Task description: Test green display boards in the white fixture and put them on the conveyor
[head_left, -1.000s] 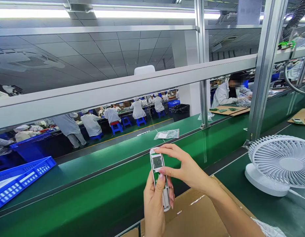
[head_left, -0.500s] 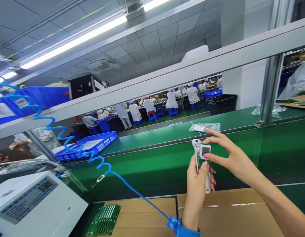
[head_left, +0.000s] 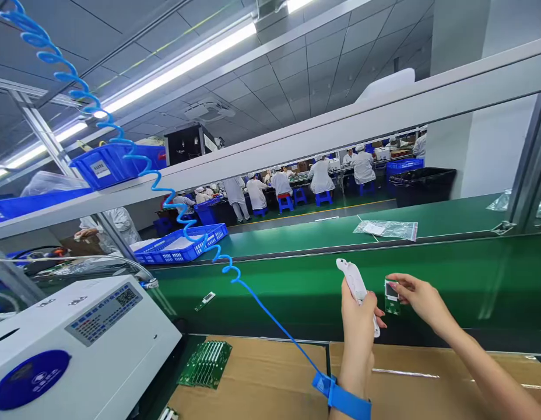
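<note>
My left hand is wrapped round a long white plastic housing, its upper end tilted to the left. A blue wrist strap with a coiled cord circles my left wrist. To the right, my right hand pinches a small green circuit board with a white-framed display at its top. The board and the housing are apart, both held up in front of the green conveyor belt.
Stacked green circuit boards lie on cardboard at the left. Another small board rests on the belt. A white machine stands at far left. Beyond are a blue tray, a plastic bag and several seated people.
The circuit board with the display has come out of the white housing and moved right in my right hand. My left hand has turned the housing. The view has shifted left.
</note>
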`<state>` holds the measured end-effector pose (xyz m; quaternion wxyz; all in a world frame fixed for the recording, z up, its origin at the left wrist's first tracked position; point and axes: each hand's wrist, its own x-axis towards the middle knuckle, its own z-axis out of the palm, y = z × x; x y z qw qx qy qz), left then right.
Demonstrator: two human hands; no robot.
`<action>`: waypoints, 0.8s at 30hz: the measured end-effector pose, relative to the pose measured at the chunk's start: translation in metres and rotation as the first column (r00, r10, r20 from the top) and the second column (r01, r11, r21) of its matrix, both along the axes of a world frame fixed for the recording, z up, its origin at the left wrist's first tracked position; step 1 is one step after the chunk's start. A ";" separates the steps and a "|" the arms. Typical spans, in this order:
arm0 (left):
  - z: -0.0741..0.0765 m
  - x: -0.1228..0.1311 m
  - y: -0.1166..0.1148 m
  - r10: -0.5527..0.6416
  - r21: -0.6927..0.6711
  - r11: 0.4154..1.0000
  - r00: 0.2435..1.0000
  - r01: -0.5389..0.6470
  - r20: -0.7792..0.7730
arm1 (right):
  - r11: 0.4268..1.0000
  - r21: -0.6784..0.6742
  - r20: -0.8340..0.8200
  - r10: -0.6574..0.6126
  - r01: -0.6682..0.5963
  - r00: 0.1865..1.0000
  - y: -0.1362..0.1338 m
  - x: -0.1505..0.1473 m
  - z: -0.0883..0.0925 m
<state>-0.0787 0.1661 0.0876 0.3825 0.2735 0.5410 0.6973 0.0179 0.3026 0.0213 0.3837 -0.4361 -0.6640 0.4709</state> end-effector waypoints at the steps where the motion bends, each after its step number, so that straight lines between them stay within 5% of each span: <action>1: -0.001 0.001 0.000 0.005 0.006 1.000 1.000 -0.005 0.006 | 1.000 -0.005 0.026 -0.003 0.003 1.000 0.002 -0.001 -0.008; 7: 0.002 0.000 -0.003 -0.008 0.017 1.000 1.000 0.008 -0.002 | 0.998 -0.006 0.158 -0.059 0.061 0.986 0.006 -0.001 -0.030; 15: 0.005 -0.002 -0.005 -0.007 0.004 1.000 1.000 0.007 -0.006 | 0.981 0.154 0.209 -0.148 0.117 0.967 0.003 -0.001 -0.023; 24: 0.005 -0.003 -0.006 -0.022 -0.022 1.000 1.000 0.022 -0.008 | 0.999 0.036 0.167 -0.039 0.033 0.985 -0.006 -0.006 -0.021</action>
